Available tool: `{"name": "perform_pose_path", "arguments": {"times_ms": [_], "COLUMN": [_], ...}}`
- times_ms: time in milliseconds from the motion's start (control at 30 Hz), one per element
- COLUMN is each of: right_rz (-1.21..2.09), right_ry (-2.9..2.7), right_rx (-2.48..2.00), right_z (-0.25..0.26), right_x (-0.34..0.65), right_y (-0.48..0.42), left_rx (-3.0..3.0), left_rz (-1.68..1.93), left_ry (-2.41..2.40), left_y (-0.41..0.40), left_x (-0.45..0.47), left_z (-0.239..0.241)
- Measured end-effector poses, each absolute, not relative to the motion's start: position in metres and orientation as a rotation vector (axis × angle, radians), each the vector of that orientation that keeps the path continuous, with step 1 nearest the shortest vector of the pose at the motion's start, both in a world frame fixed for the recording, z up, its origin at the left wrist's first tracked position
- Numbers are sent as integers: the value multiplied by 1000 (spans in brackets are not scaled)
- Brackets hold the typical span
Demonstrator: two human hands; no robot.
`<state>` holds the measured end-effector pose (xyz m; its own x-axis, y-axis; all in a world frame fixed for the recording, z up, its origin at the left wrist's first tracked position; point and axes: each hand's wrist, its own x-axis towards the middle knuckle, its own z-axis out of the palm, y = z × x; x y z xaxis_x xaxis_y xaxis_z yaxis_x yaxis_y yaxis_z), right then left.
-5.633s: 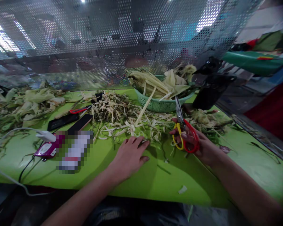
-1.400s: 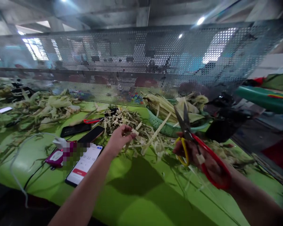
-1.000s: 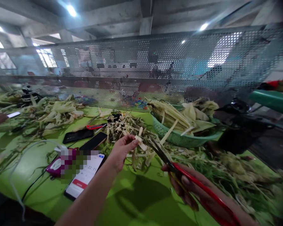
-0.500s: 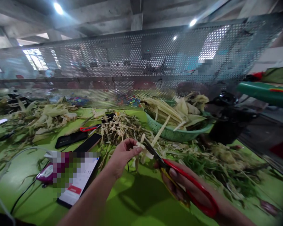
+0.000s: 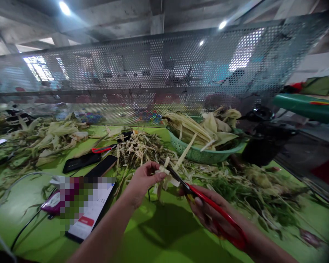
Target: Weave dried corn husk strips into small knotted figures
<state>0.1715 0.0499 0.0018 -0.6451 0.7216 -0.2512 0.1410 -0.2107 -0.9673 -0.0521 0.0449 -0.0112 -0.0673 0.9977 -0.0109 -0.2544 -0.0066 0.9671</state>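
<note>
My left hand (image 5: 145, 179) pinches a small knotted strip of pale corn husk (image 5: 164, 170) between thumb and fingers, with loose ends hanging below and one long end sticking up to the right. My right hand (image 5: 205, 212) is wrapped round a pair of scissors (image 5: 216, 210) with red handles. Their dark blades point up and left, right at the husk knot. Whether the blades touch the husk I cannot tell. Behind my hands lies a heap of small knotted husk pieces (image 5: 138, 144).
A green plastic basket (image 5: 205, 156) of dried husks stands at the back right. Husk scraps (image 5: 263, 193) spread along the right. On the left lie phones (image 5: 82, 162), a purple packet (image 5: 55, 202), cables, a red-handled tool (image 5: 102, 149) and a husk pile (image 5: 57, 137). A perforated metal screen (image 5: 126, 76) rises behind.
The scissors' handles have come closer together in my right hand, and the blades have closed towards each other beside the husk. My left hand keeps its pinch. The view has shifted slightly.
</note>
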Motion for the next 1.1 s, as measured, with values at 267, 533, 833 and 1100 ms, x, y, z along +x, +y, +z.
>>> {"name": "perform_pose_path", "arguments": {"times_ms": [267, 533, 833, 1100], "right_rz": [1690, 1442, 1450, 1460], "right_ry": [-1656, -2037, -2128, -2154], "right_rx": [-1194, -1205, -1035, -1011], "right_z": [-4, -6, 7, 4], "right_x": [179, 194, 180, 178], "right_y": [55, 69, 63, 64], "left_rx": [887, 888, 1096, 1102], "left_rz": [1429, 1371, 1231, 1207], "left_ry": [1029, 1039, 1155, 1164], "left_y": [43, 42, 41, 39], "left_x": [-61, -66, -64, -61], "left_z": [-7, -2, -4, -3]}}
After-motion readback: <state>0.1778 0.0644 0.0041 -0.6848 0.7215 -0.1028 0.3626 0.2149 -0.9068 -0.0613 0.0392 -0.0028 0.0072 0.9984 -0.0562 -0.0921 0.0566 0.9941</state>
